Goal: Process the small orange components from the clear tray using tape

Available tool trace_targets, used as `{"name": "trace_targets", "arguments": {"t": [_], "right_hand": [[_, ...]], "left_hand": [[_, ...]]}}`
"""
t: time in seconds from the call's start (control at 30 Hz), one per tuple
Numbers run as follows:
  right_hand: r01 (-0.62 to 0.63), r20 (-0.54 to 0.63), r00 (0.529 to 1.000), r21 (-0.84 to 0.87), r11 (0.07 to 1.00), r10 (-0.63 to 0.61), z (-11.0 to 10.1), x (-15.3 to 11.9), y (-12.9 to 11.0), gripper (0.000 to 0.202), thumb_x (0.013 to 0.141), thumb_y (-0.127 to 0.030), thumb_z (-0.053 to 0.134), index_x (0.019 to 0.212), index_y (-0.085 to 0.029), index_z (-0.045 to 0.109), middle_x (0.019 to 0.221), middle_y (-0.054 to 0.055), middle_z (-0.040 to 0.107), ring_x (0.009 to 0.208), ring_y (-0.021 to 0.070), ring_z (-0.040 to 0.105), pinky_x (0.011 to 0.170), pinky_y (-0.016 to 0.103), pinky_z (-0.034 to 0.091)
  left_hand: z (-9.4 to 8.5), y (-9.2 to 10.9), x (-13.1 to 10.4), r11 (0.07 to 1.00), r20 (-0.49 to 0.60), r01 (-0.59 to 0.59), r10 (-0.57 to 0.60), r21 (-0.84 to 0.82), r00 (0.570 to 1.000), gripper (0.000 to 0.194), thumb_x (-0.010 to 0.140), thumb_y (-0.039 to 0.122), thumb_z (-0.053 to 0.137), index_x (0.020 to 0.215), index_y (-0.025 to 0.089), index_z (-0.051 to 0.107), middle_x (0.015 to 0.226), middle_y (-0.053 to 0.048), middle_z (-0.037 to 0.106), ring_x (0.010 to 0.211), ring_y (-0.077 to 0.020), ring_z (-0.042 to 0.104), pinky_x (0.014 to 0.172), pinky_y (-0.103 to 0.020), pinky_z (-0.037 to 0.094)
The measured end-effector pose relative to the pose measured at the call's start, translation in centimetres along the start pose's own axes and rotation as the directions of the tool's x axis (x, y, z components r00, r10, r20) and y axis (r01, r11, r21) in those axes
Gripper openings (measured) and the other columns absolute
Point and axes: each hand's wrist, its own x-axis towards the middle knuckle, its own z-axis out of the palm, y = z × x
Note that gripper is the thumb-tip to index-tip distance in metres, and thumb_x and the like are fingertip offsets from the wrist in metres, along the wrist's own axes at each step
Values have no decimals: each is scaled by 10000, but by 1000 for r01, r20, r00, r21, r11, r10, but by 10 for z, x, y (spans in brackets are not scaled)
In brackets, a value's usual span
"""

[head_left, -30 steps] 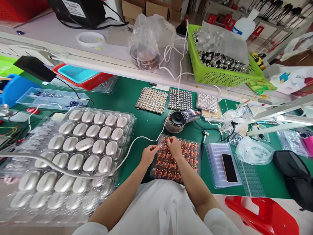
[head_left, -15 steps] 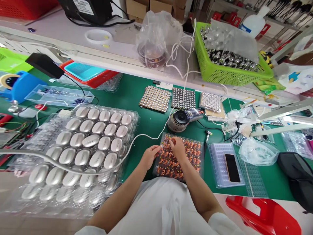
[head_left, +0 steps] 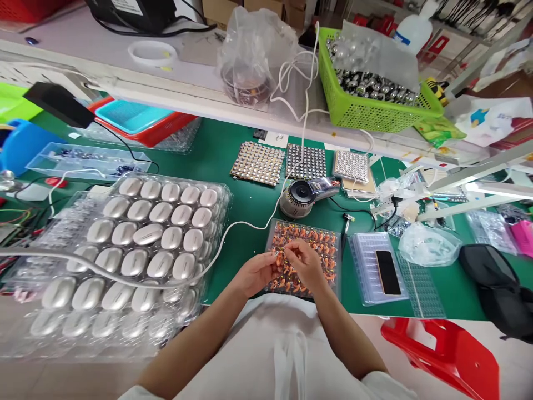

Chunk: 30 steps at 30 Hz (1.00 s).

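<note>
My left hand is closed on a small orange part, thumb and index finger pinching it above the left side of a clear tray. Right beside it, my right hand has its fingertips pressed together at the same part; whether they grip it is too small to tell. Rows of orange pieces with wires fill the tray. Beyond the tray is a round grey device with a black top.
Silver oval cases in stacked plastic trays cover the left. A white cable crosses the green mat. On the right lie a phone and a small hammer. Overhead, a shelf carries a green basket.
Both hands have come together over the tray's left part, and an orange part now shows between them. The whole view has shifted slightly.
</note>
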Motion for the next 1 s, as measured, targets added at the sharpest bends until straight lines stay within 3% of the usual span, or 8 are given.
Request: {"name": "trace_targets", "arguments": {"t": [0.23, 0.4, 0.57, 0.73, 0.8, 0.87, 0.93, 1.0], "right_hand": [[-160, 131, 982, 224, 961, 133, 5, -10, 4, 149, 834, -316, 545, 769, -190, 592, 695, -10, 577, 604, 113, 517, 546, 217, 407], [-76, 151, 987, 97, 992, 61, 6, -12, 2, 121, 828, -277, 557, 765, -191, 614, 688, -15, 574, 567, 102, 484, 518, 214, 372], [-11, 172, 985, -28, 1000, 15, 11, -7, 0, 109, 831, -240, 548, 758, -193, 613, 694, -9, 573, 597, 115, 488, 550, 227, 376], [-13, 195, 981, -30, 999, 19, 14, 0, 6, 123, 833, -274, 562, 765, -198, 631, 710, -5, 589, 609, 119, 506, 561, 234, 387], [-103, 193, 977, 63, 993, 89, 13, 13, 16, 121, 793, -307, 623, 754, -194, 644, 674, -14, 594, 588, 116, 504, 544, 230, 385], [-237, 92, 971, 240, 942, 221, 10, 36, 32, 155, 717, -330, 700, 736, -185, 650, 635, -22, 600, 566, 115, 505, 518, 225, 383], [-306, -68, 928, 416, 856, 366, 10, 69, 51, 214, 674, -363, 724, 737, -177, 639, 630, -21, 611, 538, 112, 507, 479, 221, 377], [-319, -136, 890, 496, 808, 435, 13, 103, 69, 267, 720, -438, 653, 748, -176, 605, 614, -15, 604, 478, 105, 492, 419, 218, 350]], "left_hand": [[-4, 2, -14, 942, -70, -36, 63, 334, 996, 200, 741, 356, 664, 771, 158, 656, 740, -36, 627, 696, -155, 553, 678, -277, 442], [-4, 9, -24, 786, -118, -192, 319, 588, 940, 310, 799, 367, 610, 1046, 191, 673, 1028, -64, 688, 941, -213, 609, 829, -303, 467], [1, 11, -27, 687, -134, -218, 421, 693, 897, 257, 761, 368, 662, 951, 213, 738, 977, -61, 725, 929, -235, 642, 815, -303, 491], [-7, 11, -21, 681, -231, -160, 446, 715, 865, 227, 727, 384, 686, 860, 217, 762, 872, -52, 745, 845, -238, 659, 762, -299, 495], [-12, 11, -17, 695, -262, -148, 447, 704, 856, 219, 720, 386, 689, 831, 211, 760, 840, -49, 747, 802, -228, 661, 738, -293, 497], [-15, 10, -12, 725, -290, -140, 435, 675, 853, 222, 723, 389, 683, 823, 202, 752, 824, -49, 746, 772, -220, 661, 716, -289, 500], [-16, 9, -6, 761, -318, -136, 417, 634, 851, 228, 726, 391, 679, 815, 192, 743, 803, -52, 744, 752, -216, 661, 695, -286, 502], [-15, 8, -1, 793, -336, -135, 397, 594, 854, 230, 716, 387, 687, 803, 180, 735, 790, -57, 742, 745, -215, 662, 681, -282, 501]]}}
